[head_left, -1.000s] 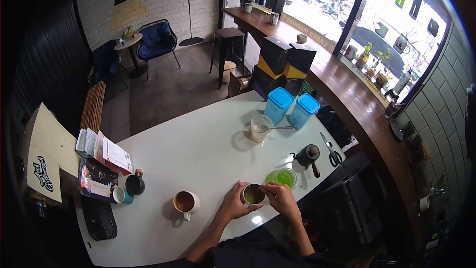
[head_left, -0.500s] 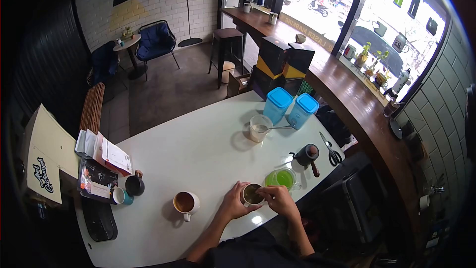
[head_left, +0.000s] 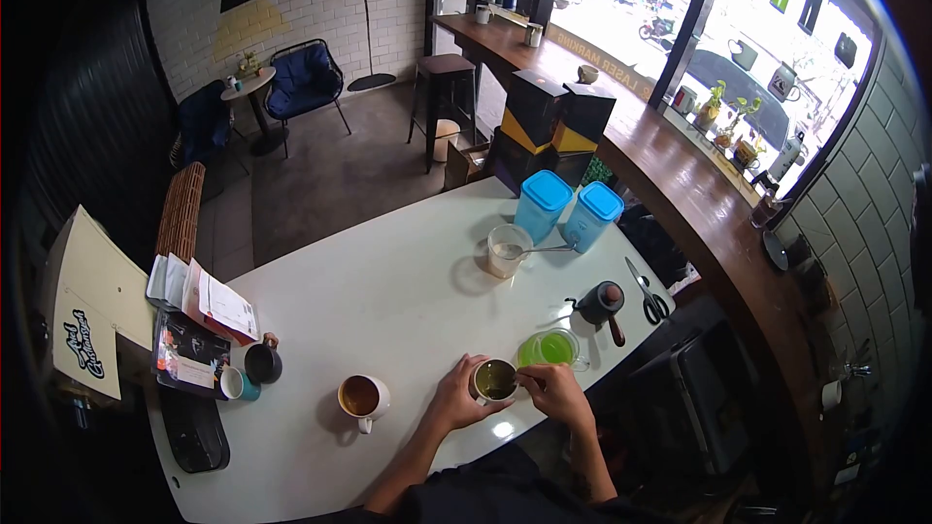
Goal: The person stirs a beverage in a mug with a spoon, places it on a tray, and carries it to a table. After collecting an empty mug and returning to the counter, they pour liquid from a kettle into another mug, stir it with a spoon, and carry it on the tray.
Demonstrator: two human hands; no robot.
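Observation:
My left hand (head_left: pixel 461 398) is wrapped around the side of a white cup (head_left: pixel 480 396) that holds dark green liquid. At the cup's right rim, my right hand (head_left: pixel 553 393) pinches what looks like a spoon; its lower end is in the cup and hard to make out. Just behind the right hand stands a clear glass cup (head_left: pixel 549 347) with bright green liquid. To the left, apart from both hands, is a white mug (head_left: pixel 374 396) of brown drink.
Behind are a clear cup (head_left: pixel 508 250) with a spoon, two blue-lidded containers (head_left: pixel 544 206), a small dark pot (head_left: pixel 600 303) and scissors (head_left: pixel 652 301). A dark cup (head_left: pixel 263 363), a teal cup (head_left: pixel 249 387) and papers (head_left: pixel 218 301) sit at the left of the white table (head_left: pixel 388 291).
My right hand has shifted slightly right at the cup's rim, showing more of the green liquid. My left hand keeps its hold on the cup.

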